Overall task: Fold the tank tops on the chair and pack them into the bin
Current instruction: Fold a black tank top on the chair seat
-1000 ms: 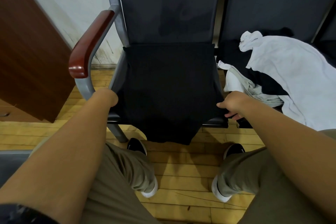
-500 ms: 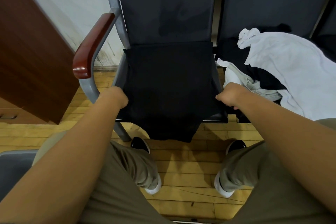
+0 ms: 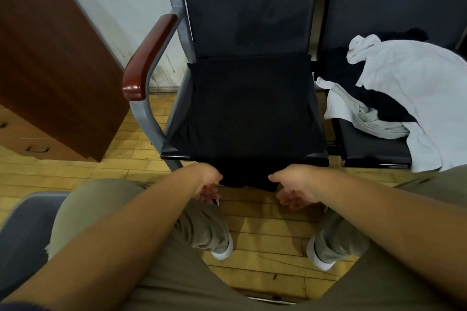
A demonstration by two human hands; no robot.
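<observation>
Folding step: left hand (image 3: 207, 184) and right hand (image 3: 294, 188), loosely curled, flank hanging hem of black tank top (image 3: 250, 113); grip unclear. Next: lift hem onto chair seat (image 3: 174, 152)

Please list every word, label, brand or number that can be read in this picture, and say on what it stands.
None: no text can be read in this view. The black tank top, the white tank top and the chair backrest show no print or label; the faint marks on the chair backrest look like smudges, not letters.
</observation>
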